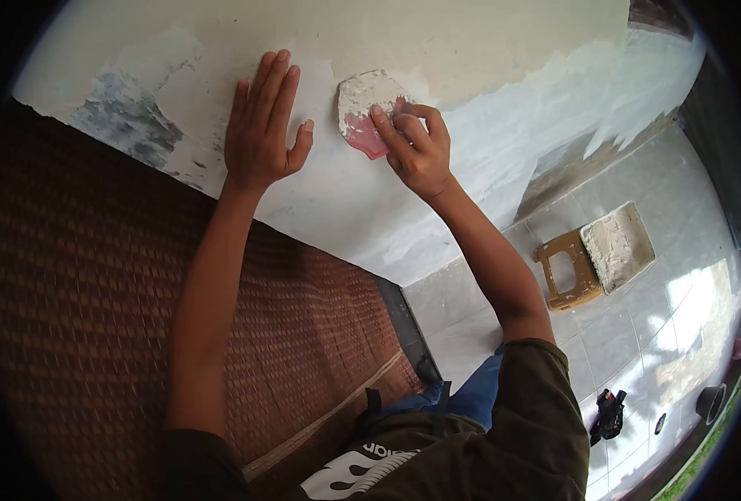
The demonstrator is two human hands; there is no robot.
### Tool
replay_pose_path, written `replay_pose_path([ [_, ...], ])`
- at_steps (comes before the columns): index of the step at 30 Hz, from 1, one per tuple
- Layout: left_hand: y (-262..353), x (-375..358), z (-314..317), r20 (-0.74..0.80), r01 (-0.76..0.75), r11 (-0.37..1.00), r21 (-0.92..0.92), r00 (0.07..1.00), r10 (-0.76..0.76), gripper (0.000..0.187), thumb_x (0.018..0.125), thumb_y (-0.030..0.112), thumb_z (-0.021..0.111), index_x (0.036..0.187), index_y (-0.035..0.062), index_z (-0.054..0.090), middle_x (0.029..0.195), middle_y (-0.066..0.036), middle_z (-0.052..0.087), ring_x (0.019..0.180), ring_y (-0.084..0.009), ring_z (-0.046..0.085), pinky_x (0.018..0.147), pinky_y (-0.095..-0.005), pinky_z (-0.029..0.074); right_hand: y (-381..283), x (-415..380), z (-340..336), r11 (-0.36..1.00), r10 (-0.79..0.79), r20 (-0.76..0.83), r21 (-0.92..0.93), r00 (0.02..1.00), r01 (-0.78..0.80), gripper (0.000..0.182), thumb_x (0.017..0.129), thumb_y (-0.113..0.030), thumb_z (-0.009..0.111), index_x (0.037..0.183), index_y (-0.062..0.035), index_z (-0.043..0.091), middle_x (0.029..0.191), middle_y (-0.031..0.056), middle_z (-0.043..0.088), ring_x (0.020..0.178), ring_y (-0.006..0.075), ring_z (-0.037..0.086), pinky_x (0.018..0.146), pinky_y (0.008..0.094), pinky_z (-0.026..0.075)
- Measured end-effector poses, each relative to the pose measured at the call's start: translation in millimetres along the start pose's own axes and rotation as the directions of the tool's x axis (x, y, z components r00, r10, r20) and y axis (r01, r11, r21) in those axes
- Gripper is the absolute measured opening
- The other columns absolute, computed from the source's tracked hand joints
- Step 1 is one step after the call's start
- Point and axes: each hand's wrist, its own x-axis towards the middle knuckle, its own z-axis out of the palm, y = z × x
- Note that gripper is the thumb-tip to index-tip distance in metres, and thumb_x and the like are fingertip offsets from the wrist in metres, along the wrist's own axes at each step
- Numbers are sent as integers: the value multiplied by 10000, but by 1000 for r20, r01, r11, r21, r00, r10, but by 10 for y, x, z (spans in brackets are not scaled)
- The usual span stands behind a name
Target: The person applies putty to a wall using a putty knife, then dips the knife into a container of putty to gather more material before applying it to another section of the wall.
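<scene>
Pinching the pink, paste-coated scraper (364, 135) against the pale wall (487, 142), the right hand (423, 154) lays a fingertip on its face, seemingly for control, while the left hand (260, 142) rests open and flat nearby, probably for balance.

On my head view, the left hand (260, 138) is pressed flat to the pale wall (437, 209), fingers together, thumb out to the side. Just right of it, the right hand (420, 150) grips a pink scraper (366, 134), its far part caked with whitish paste (372, 90), and there's a rough grey patch (128, 121) over on the left. Below the wall I've got brown woven matting (95, 275) filling the near left. Across on the right, a tray of paste (618, 248) sits on a brown stool (572, 271), on grey floor tiles (612, 334) with sunlight across them.
</scene>
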Motion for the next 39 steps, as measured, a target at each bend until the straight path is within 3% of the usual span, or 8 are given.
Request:
replay_pose_path([
  [8, 33, 27, -5, 29, -13, 1000, 2, 999, 13, 690, 832, 259, 592, 1472, 38, 458, 1566, -107, 428, 1471, -256, 376, 1177, -486, 291, 55, -372, 162, 996, -51, 105, -73, 993, 59, 487, 685, -49, 666, 1168, -9, 713, 895, 28, 515, 807, 213, 531, 684, 336, 480],
  [13, 30, 32, -20, 63, -21, 1000, 17, 998, 20, 677, 834, 255, 571, 1464, 30, 468, 1569, -106, 424, 1473, -248, 372, 1183, -477, 287, -101, -679, -63, 998, 60, 196, -2, 979, -61, 494, 678, 2, 679, 1171, -9, 712, 873, 38, 519, 745, 207, 518, 647, 326, 480],
  [17, 17, 37, -19, 60, -44, 999, 25, 997, 42, 674, 846, 229, 504, 1476, -2, 435, 1568, -144, 410, 1473, -295, 368, 1177, -521, 279, -363, -622, -262, 992, 125, 94, -3, 988, -125, 527, 632, 32, 687, 1151, -50, 739, 819, 21, 507, 675, 188, 495, 544, 295, 452],
  [24, 18, 37, -38, 66, -34, 999, 29, 997, 32, 624, 870, 239, 467, 1449, 6, 478, 1554, -120, 439, 1469, -250, 376, 1206, -442, 249, -185, 58, 99, 994, 1, -60, -111, 998, -8, 532, 629, -14, 680, 1155, -65, 739, 827, 12, 503, 710, 180, 506, 573, 295, 454],
  [29, 19, 35, -20, 61, -30, 999, 24, 998, 28, 634, 860, 236, 480, 1450, 4, 475, 1561, -119, 428, 1471, -250, 371, 1204, -443, 255, -182, -129, 241, 989, -7, 49, -145, 999, 14, 502, 694, -25, 676, 1195, -34, 708, 849, 20, 510, 772, 185, 545, 614, 298, 471],
  [32, 13, 22, -30, 66, -27, 999, 19, 997, 26, 642, 855, 235, 486, 1454, 4, 471, 1567, -120, 419, 1473, -250, 368, 1205, -442, 257, -255, -337, 207, 991, 46, 101, -133, 994, -32, 505, 706, -11, 674, 1210, -17, 693, 866, 35, 528, 789, 204, 567, 622, 317, 484],
  [36, 26, 23, -30, 62, -33, 999, 11, 998, 32, 636, 866, 219, 467, 1463, 0, 457, 1567, -131, 417, 1473, -270, 367, 1190, -469, 277, -555, -535, -40, 964, 259, 212, 8, 942, -267, 523, 676, 51, 669, 1192, -26, 697, 889, 67, 548, 829, 254, 616, 646, 350, 526],
  [39, 27, 26, -35, 61, -33, 999, 10, 998, 32, 635, 862, 211, 471, 1461, -1, 460, 1564, -130, 422, 1473, -269, 368, 1187, -470, 286, -945, -588, -353, 721, 494, 329, 361, 805, -591, 580, 678, 133, 653, 1219, -67, 711, 837, 67, 522, 737, 192, 546, 611, 293, 476],
])
